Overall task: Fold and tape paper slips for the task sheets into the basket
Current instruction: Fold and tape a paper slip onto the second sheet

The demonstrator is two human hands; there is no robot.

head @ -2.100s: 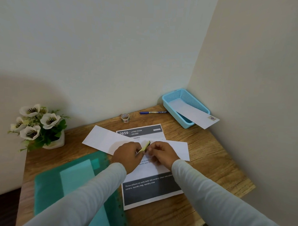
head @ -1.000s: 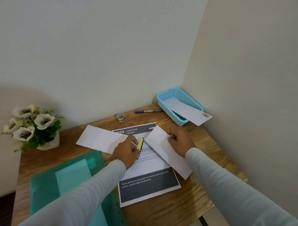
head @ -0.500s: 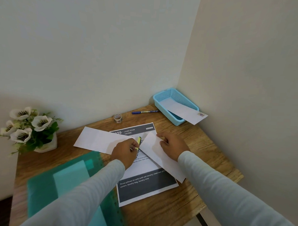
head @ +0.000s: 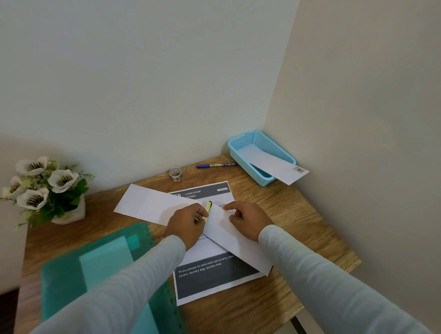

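A printed task sheet [head: 210,279] lies on the wooden desk [head: 300,219]. My left hand [head: 187,223] is closed on a yellow highlighter [head: 208,208] held upright over the sheet. My right hand [head: 247,219] pinches the upper end of a white paper slip [head: 241,245] that lies slanted across the sheet. A second white slip [head: 150,204] lies to the left, partly under my left hand. The blue basket [head: 262,143] stands in the back right corner with a folded, taped slip [head: 277,166] sticking out over its rim. A small tape roll [head: 175,174] sits by the wall.
A blue pen [head: 214,166] lies near the wall between tape and basket. A pot of white flowers [head: 46,188] stands at the left. A green plastic folder [head: 105,275] covers the front left. Walls close the back and right; the desk edge runs along the front right.
My right hand has pulled one end of the long slip away, and the slip now lies slanted across the sheet. My left hand keeps the highlighter near the same spot.
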